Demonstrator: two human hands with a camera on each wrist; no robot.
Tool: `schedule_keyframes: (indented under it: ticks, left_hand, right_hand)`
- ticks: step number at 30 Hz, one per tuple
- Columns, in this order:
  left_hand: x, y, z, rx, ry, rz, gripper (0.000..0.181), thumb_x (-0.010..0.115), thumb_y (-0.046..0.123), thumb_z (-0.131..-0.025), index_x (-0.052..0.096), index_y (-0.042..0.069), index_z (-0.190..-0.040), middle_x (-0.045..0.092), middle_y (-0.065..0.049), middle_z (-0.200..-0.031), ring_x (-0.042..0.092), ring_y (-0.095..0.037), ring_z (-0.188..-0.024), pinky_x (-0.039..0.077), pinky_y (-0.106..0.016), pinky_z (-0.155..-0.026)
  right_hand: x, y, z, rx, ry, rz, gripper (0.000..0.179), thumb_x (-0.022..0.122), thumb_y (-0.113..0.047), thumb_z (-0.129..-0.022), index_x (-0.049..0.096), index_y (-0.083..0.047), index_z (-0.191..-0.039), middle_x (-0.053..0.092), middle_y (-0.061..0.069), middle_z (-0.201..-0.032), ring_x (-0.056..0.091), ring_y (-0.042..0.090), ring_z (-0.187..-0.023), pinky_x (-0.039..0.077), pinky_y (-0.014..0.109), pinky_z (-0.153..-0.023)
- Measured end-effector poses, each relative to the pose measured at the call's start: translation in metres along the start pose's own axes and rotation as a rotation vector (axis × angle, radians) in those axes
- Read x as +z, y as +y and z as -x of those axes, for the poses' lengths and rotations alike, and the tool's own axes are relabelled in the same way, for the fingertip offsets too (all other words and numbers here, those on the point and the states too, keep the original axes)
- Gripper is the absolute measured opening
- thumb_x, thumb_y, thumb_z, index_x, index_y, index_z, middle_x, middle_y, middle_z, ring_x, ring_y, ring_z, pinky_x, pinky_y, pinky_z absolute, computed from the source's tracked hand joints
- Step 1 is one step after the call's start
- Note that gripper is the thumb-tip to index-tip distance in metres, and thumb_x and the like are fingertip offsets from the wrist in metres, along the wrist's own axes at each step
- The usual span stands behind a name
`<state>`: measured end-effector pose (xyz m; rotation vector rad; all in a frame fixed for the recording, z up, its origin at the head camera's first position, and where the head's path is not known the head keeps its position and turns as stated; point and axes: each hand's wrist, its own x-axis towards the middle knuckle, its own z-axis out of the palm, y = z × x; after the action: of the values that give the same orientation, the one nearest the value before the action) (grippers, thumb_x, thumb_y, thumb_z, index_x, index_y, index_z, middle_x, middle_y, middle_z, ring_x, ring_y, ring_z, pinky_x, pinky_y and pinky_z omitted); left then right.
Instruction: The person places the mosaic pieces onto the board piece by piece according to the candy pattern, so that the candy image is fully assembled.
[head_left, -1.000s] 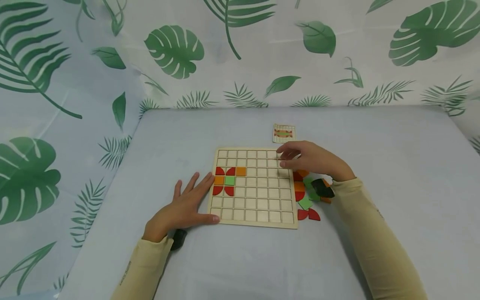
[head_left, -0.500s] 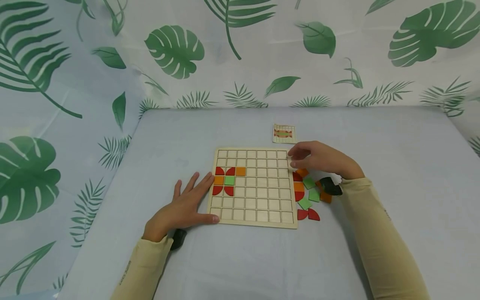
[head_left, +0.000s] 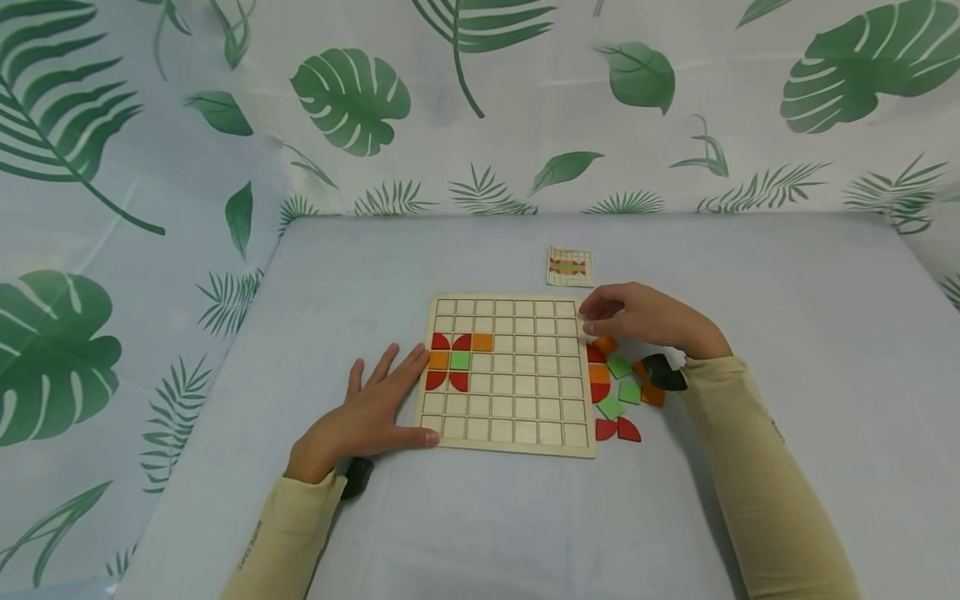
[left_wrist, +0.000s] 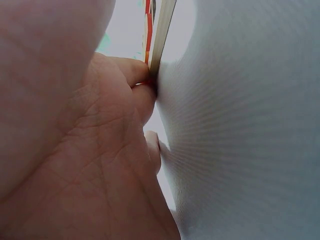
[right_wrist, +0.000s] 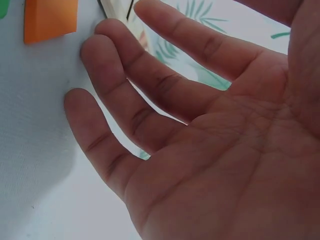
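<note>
A pale wooden grid board [head_left: 525, 387] lies flat in the head view. Its left columns hold red quarter-circle tiles [head_left: 436, 382], orange square tiles [head_left: 482, 342] and a green square tile [head_left: 460, 361]. My left hand [head_left: 367, 425] rests with spread fingers against the board's left edge; in the left wrist view its fingers [left_wrist: 132, 70] touch that edge. At the upper right corner hovers my right hand [head_left: 637, 317], fingers loosely bent with nothing between them. In the right wrist view the palm [right_wrist: 210, 165] is bare, and an orange tile [right_wrist: 52, 20] lies beyond the fingertips.
Loose red, orange and green tiles [head_left: 629, 392] lie along the board's right side, partly under the right wrist. A small pattern card [head_left: 569, 267] sits behind the board. Leaf-printed cloth [head_left: 480, 108] hangs behind and to the left of the table [head_left: 487, 533].
My right hand has moved right, from over the board's upper right cells to its corner, and then stayed there. The left hand and the tiles on the board have not moved.
</note>
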<state>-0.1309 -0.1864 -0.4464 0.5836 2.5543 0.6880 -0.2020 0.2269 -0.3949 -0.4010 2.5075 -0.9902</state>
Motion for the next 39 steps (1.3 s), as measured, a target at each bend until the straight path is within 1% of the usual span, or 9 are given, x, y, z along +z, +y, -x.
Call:
schedule_keyframes:
  ticks: [6, 10, 15, 19, 26, 30, 35, 39]
  left_hand:
    - [0.000, -0.001, 0.000, 0.007, 0.002, -0.003, 0.116, 0.084, 0.055, -0.088, 0.017, 0.014, -0.173, 0.012, -0.005, -0.180, -0.006, -0.035, -0.164, -0.015, -0.067, -0.121]
    - [-0.001, -0.001, 0.000, 0.012, 0.005, 0.000, 0.116, 0.084, 0.055, -0.088, 0.018, 0.012, -0.173, 0.013, -0.006, -0.179, -0.006, -0.037, -0.164, -0.015, -0.068, -0.121]
    - [-0.002, 0.000, 0.001, 0.007, 0.002, 0.000, 0.116, 0.084, 0.055, -0.088, 0.017, 0.013, -0.173, 0.012, -0.005, -0.180, -0.006, -0.035, -0.164, -0.016, -0.067, -0.121]
    - [-0.002, 0.000, 0.001, 0.007, 0.003, -0.001, 0.116, 0.084, 0.054, -0.088, 0.017, 0.013, -0.173, 0.011, -0.004, -0.180, -0.006, -0.035, -0.164, -0.016, -0.066, -0.121]
    - [-0.003, 0.002, 0.001, 0.001, 0.000, -0.004, 0.117, 0.084, 0.055, -0.088, 0.016, 0.014, -0.174, 0.011, -0.004, -0.180, -0.007, -0.035, -0.164, -0.016, -0.066, -0.121]
    - [-0.002, 0.000, 0.001, 0.001, -0.001, -0.002, 0.117, 0.084, 0.055, -0.088, 0.016, 0.015, -0.174, 0.011, -0.003, -0.180, -0.007, -0.034, -0.164, -0.017, -0.066, -0.121]
    - [-0.002, 0.001, 0.001, 0.002, -0.002, 0.004, 0.117, 0.084, 0.055, -0.088, 0.016, 0.015, -0.174, 0.011, -0.003, -0.180, -0.007, -0.034, -0.164, -0.017, -0.066, -0.121]
    - [-0.001, 0.001, 0.001, -0.001, -0.003, 0.005, 0.116, 0.084, 0.054, -0.088, 0.016, 0.015, -0.174, 0.011, -0.003, -0.180, -0.007, -0.034, -0.164, -0.017, -0.065, -0.121]
  right_hand:
    - [-0.002, -0.001, 0.001, 0.020, -0.002, 0.023, 0.033, 0.070, -0.026, -0.105, 0.072, -0.002, -0.127, 0.072, 0.010, -0.119, 0.064, 0.029, -0.110, 0.051, 0.052, -0.100]
    - [-0.003, -0.002, 0.001, 0.035, -0.013, 0.026, 0.035, 0.069, -0.028, -0.105, 0.071, -0.002, -0.129, 0.072, 0.010, -0.121, 0.063, 0.030, -0.111, 0.051, 0.054, -0.101]
    - [-0.006, -0.002, 0.003, 0.047, -0.029, 0.022, 0.038, 0.068, -0.029, -0.105, 0.070, -0.001, -0.131, 0.072, 0.009, -0.122, 0.062, 0.031, -0.112, 0.051, 0.055, -0.101]
    - [-0.008, -0.001, 0.005, 0.052, -0.036, 0.035, 0.039, 0.069, -0.030, -0.104, 0.070, -0.001, -0.131, 0.073, 0.008, -0.122, 0.061, 0.031, -0.114, 0.051, 0.056, -0.100]
    - [-0.009, 0.000, 0.007, 0.090, -0.056, 0.065, 0.042, 0.073, -0.031, -0.101, 0.070, -0.002, -0.132, 0.071, 0.010, -0.128, 0.060, 0.034, -0.118, 0.051, 0.058, -0.102]
    - [-0.010, 0.001, 0.009, 0.078, -0.072, 0.083, 0.038, 0.077, -0.027, -0.099, 0.072, -0.003, -0.129, 0.071, 0.010, -0.127, 0.060, 0.034, -0.118, 0.050, 0.057, -0.102]
    - [-0.010, 0.005, 0.010, 0.053, -0.089, 0.094, 0.033, 0.078, -0.022, -0.098, 0.073, -0.004, -0.125, 0.070, 0.009, -0.121, 0.058, 0.033, -0.114, 0.050, 0.055, -0.099]
    - [-0.010, 0.008, 0.010, 0.057, -0.095, 0.101, 0.031, 0.078, -0.022, -0.098, 0.073, -0.005, -0.124, 0.068, 0.010, -0.120, 0.057, 0.034, -0.114, 0.050, 0.055, -0.099]
